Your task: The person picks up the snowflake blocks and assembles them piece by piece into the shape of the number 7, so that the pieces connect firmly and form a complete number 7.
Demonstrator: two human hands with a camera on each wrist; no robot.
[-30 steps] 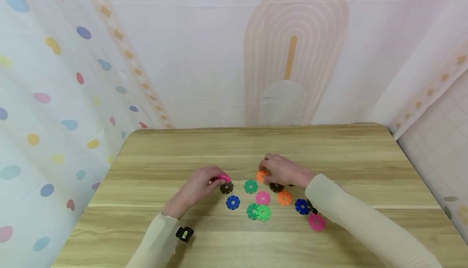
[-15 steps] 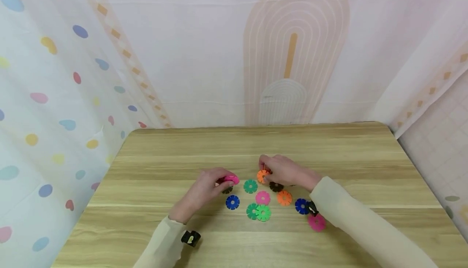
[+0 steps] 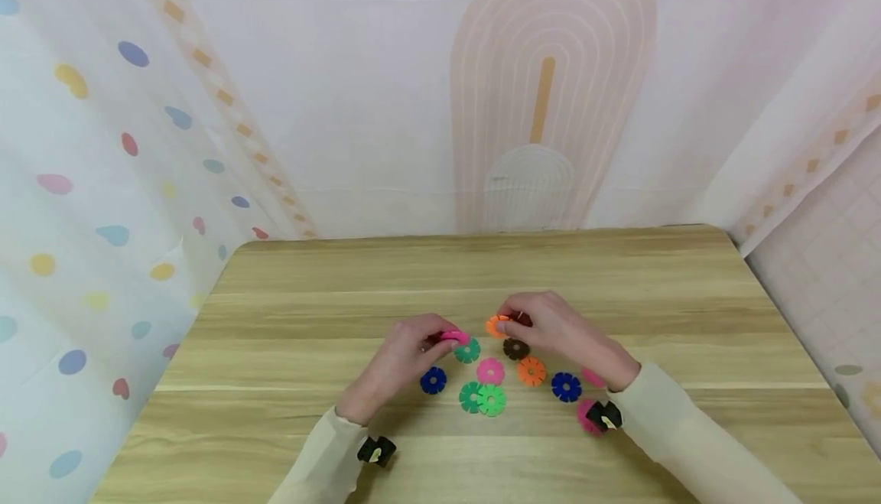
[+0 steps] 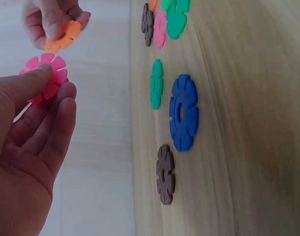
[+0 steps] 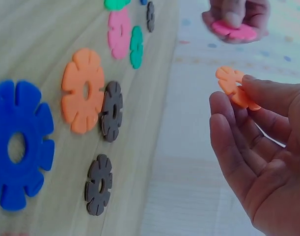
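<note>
Pink disc (image 3: 453,336) is pinched in the left hand (image 3: 406,357), orange disc (image 3: 495,325) pinched in the right hand (image 3: 557,332), both lifted just above the surface (image 3: 289,320) and closer together than a second ago. No writing anywhere. Loose discs lie below; a brown disc (image 4: 165,174) the left hand hides from the head view.

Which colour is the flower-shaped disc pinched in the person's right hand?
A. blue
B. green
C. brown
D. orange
D: the right hand pinches an orange disc by its edge, lifted off the table, while the left hand holds a pink disc.
</note>
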